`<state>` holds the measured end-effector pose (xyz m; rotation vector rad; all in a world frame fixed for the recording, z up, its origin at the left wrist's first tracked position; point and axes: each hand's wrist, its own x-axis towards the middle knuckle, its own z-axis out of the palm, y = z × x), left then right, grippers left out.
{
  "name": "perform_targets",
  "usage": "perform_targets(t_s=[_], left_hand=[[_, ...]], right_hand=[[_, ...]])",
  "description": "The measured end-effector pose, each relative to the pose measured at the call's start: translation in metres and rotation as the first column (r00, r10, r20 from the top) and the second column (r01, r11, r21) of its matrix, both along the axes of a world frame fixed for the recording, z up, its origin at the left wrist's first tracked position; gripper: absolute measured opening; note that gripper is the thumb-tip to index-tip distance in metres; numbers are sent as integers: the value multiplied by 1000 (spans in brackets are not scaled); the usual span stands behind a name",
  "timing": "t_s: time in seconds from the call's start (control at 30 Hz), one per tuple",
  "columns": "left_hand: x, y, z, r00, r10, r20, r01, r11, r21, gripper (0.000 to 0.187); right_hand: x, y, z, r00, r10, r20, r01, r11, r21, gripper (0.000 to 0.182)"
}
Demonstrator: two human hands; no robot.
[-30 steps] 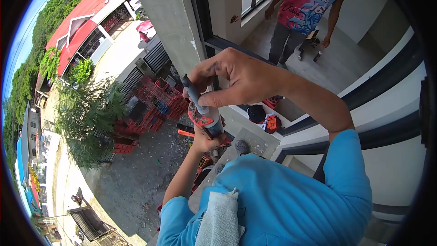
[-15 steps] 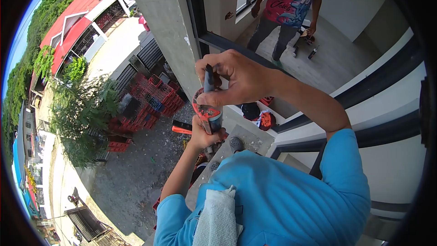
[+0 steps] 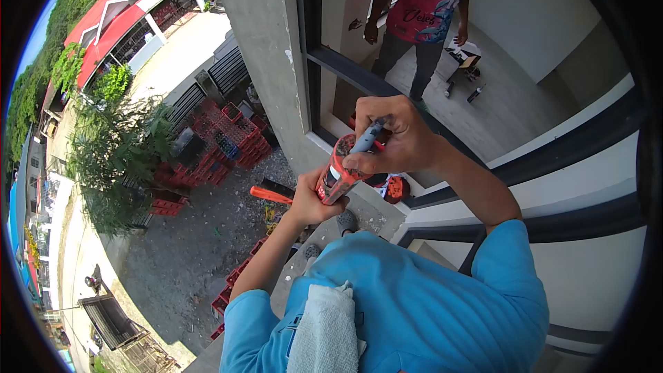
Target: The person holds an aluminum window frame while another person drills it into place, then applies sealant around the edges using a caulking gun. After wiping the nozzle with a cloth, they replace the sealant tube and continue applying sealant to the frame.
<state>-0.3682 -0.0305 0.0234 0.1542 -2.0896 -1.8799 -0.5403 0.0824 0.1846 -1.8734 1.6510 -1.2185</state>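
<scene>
My left hand [image 3: 312, 202] is wrapped round the red barrel of a caulking gun [image 3: 334, 183], which is tilted up and to the right. An orange and black handle [image 3: 273, 192] sticks out to the left of this hand. At the barrel's front end my right hand [image 3: 400, 139] is closed on the grey nozzle [image 3: 370, 137], its thumb pressed along the lower side. Dark smears mark the nozzle and the fingers around it. Behind the barrel, part of the tool is hidden by my left hand.
A dark window frame [image 3: 352, 74] and a concrete column [image 3: 266, 48] stand close in front. Inside, a person [image 3: 428, 14] stands facing this way. Below on the left are stacked red crates [image 3: 221, 138]. My feet rest on a narrow concrete ledge [image 3: 373, 215]. A towel [image 3: 323, 328] hangs at my front.
Both hands and the caulking gun have shifted right in view, and the gun leans further right. My right-hand grip on the nozzle has turned. The person inside now has both arms hanging down.
</scene>
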Motion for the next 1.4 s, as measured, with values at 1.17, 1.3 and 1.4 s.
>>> perform_targets(t_s=[1.17,1.3,1.4], left_hand=[[-15,9,-28,986,-33,165,32,999,12,51],[-22,9,-26,984,-36,172,36,999,8,51],[-30,9,-27,979,-17,204,14,1000,18,50]], right_hand=[[-23,39,-43,815,-72,575,58,997,43,13],[-38,40,-64,845,-66,531,56,998,35,17],[-49,41,-68,887,-128,443,84,989,118,21]])
